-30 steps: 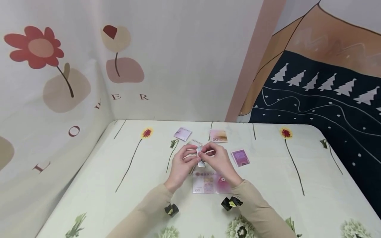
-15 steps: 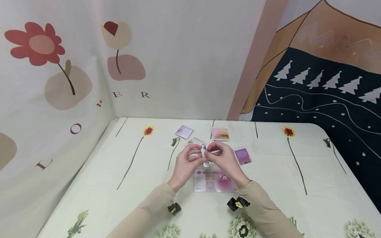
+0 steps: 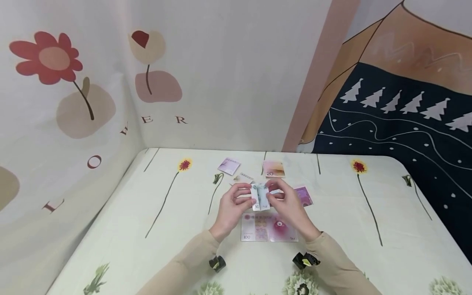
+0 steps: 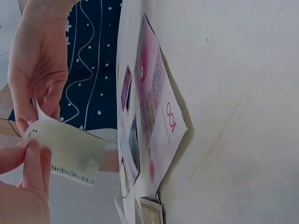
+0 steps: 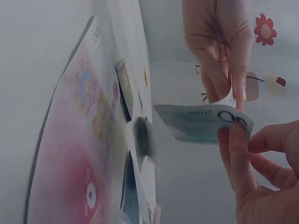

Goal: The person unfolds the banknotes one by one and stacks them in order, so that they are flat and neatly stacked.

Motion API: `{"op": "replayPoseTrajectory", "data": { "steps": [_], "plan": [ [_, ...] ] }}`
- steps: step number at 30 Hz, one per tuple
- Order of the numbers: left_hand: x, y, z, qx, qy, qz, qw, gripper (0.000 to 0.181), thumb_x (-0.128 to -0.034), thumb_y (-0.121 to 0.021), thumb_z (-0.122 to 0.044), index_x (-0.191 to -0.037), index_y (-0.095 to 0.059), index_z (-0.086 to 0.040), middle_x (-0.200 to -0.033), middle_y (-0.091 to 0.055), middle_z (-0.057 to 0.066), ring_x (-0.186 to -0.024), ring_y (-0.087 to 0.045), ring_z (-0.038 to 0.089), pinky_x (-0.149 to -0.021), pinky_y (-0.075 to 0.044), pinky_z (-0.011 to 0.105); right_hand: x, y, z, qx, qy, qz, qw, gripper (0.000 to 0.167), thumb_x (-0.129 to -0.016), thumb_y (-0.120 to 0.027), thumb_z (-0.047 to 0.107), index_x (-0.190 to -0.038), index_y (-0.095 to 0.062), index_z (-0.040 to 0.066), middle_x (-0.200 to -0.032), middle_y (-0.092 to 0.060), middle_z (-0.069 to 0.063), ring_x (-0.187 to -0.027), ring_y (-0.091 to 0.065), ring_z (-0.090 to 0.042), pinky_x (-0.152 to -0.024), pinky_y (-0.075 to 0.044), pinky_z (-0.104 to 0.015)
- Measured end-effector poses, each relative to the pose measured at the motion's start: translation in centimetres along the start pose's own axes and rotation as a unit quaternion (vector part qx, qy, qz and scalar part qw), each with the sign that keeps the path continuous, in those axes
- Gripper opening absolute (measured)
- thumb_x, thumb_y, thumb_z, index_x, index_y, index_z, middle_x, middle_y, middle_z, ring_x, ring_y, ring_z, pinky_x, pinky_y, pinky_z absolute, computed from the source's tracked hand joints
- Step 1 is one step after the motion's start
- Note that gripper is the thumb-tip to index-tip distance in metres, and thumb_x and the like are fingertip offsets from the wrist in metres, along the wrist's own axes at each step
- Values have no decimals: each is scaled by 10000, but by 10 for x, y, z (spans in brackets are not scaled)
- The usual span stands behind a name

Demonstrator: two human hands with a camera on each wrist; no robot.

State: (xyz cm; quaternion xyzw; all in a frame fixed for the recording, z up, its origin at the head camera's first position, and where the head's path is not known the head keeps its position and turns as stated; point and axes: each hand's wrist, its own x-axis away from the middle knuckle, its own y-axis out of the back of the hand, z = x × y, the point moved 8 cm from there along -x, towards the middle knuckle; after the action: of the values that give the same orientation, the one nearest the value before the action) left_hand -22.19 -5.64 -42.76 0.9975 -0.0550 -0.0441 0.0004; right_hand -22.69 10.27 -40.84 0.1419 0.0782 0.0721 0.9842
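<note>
A small greenish-white banknote point(image 3: 261, 197) is held up between both hands, creased down its middle and partly opened out. My left hand point(image 3: 233, 207) pinches its left edge between thumb and fingers. The right hand point(image 3: 289, 205) pinches the opposite edge. In the left wrist view the held banknote point(image 4: 74, 149) bends between the two sets of fingers; in the right wrist view its greenish face point(image 5: 196, 122) shows the word YUAN. Below the hands, a pink 100 banknote point(image 3: 254, 231) lies spread on the table, with fold lines across it.
Around the hands lie smaller folded notes: a lilac one point(image 3: 229, 166), an orange-brown 20 point(image 3: 274, 169), a pale one point(image 3: 244, 178) and a purple one point(image 3: 304, 196), partly behind the right hand. Printed cloth covers the table point(image 3: 177, 262) and hangs behind it.
The held banknote has gone from a narrow folded strip to a wider, opened piece. My right hand has moved right, away from the left hand.
</note>
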Motion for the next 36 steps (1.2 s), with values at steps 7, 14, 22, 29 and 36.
{"op": "replayPoseTrajectory", "data": {
  "steps": [7,14,22,29,36],
  "plan": [
    [3,4,-1,-113,5,-56,9999,408,-827,-680,79,-1214,-554,36,-1139,-634,231,-986,-654,342,-809,-551,284,2,11,-6,491,201,-156,9985,184,-877,-615,-52,-1047,-657,5,-1018,-644,-131,-868,-663,-272,-699,-558,-264],
    [5,11,0,-250,6,-150,9996,409,-821,-681,83,-1208,-559,34,-1125,-639,225,-977,-657,335,-799,-553,281,5,19,-11,1069,398,-294,9930,149,-845,-662,-58,-980,-682,1,-902,-668,-99,-788,-647,-206,-709,-558,-282],
    [6,12,4,-337,64,-83,9994,381,-826,-678,80,-1190,-573,39,-1122,-638,219,-967,-660,324,-791,-552,265,9,31,-21,928,-10,-193,9955,121,-870,-655,-34,-985,-677,-5,-871,-642,-96,-752,-611,-184,-669,-530,-232],
    [7,10,10,-489,87,18,9988,369,-818,-675,93,-1170,-586,32,-1107,-643,206,-950,-665,304,-802,-549,267,12,40,-29,816,-158,-299,9961,104,-865,-647,-54,-955,-670,-10,-862,-617,-100,-776,-600,-193,-688,-521,-215],
    [7,15,11,-685,64,41,9976,342,-809,-665,120,-1135,-595,45,-1099,-637,235,-935,-667,309,-784,-554,263,11,48,-31,1071,-58,-226,9940,114,-862,-635,-62,-958,-661,-7,-847,-601,-97,-765,-570,-199,-672,-501,-221]
  ]
}}
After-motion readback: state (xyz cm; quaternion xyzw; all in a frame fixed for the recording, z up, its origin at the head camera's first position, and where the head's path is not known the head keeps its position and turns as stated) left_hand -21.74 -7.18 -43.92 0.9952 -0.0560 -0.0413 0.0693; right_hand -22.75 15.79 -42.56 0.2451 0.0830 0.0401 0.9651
